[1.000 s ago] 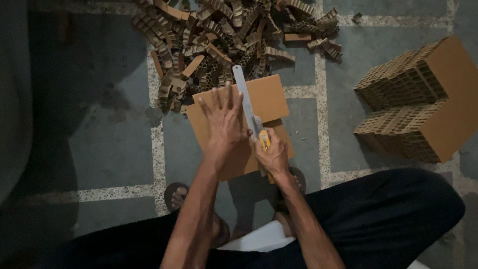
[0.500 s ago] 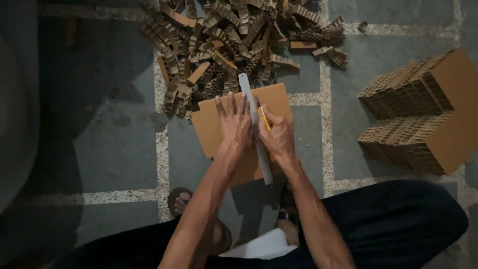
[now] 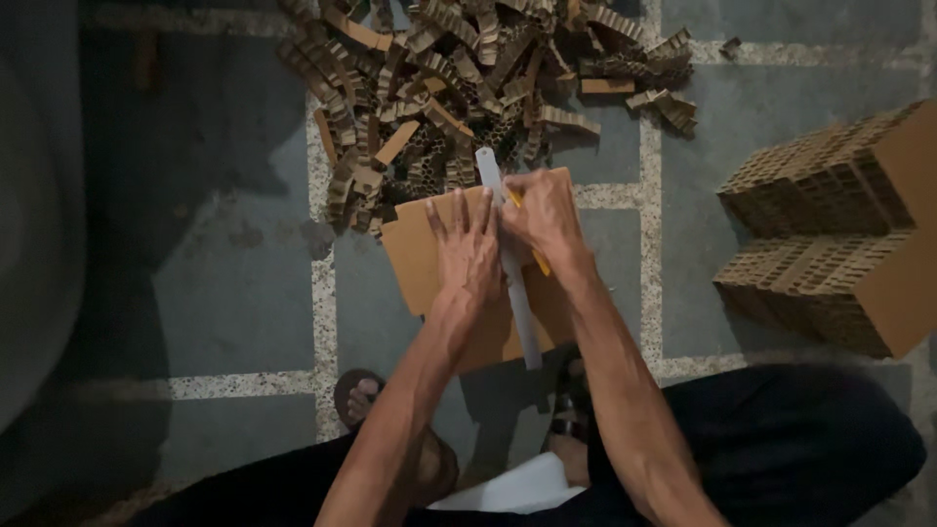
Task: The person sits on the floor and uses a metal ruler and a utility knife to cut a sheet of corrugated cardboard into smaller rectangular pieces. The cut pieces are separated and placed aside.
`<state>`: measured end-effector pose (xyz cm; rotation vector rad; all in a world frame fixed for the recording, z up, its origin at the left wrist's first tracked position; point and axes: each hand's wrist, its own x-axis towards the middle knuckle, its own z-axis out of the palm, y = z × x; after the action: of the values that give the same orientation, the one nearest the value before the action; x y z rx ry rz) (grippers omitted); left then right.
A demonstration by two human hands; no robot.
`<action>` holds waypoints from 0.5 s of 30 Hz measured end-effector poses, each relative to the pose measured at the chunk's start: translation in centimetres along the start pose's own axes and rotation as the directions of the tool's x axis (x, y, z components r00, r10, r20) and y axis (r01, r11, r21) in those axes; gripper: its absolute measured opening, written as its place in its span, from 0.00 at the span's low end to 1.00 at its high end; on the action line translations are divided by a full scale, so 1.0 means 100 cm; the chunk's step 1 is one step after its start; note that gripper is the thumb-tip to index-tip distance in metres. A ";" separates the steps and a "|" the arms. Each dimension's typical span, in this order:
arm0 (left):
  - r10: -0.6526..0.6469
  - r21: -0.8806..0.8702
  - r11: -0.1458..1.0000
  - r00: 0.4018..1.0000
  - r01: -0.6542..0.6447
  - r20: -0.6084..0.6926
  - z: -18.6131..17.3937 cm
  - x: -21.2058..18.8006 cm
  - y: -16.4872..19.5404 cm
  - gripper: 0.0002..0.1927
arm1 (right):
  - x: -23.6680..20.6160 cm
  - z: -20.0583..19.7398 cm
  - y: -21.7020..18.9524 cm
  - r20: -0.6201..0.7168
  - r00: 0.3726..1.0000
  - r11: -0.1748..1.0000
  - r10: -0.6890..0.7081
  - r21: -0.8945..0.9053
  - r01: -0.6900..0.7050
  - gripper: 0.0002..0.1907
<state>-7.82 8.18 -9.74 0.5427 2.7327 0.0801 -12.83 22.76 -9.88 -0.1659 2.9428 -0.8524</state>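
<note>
Cardboard sheet (image 3: 420, 256) flat on floor, just below the heap of cut strips (image 3: 468, 78). My left hand (image 3: 468, 252) pressed open, fingers spread, on ruler (image 3: 509, 263) across the sheet. Right hand (image 3: 547, 217) closed around yellow pencil (image 3: 539, 262) beside the ruler.

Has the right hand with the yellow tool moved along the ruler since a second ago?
Yes. The right hand has slid up the ruler, from the cardboard sheet's near edge to its far edge by the scrap pile.
</note>
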 end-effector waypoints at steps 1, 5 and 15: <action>-0.004 -0.025 1.000 1.000 0.004 0.021 -0.001 0.000 0.000 0.60 | 0.005 0.000 0.000 0.027 0.999 0.999 0.037 0.018 -0.038 0.19; -0.011 -0.106 0.994 0.999 0.016 0.052 -0.004 0.004 0.000 0.62 | 0.008 -0.002 0.000 -0.041 0.999 0.999 -0.020 0.046 0.022 0.18; -0.012 -0.026 1.000 0.999 0.011 -0.032 0.005 0.003 0.008 0.55 | -0.083 -0.025 -0.023 -0.124 0.991 0.999 -0.039 -0.006 0.039 0.10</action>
<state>-7.65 9.07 -10.20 0.5228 2.7612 0.1220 -4.69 23.24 -6.19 -0.1768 3.0663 -0.8945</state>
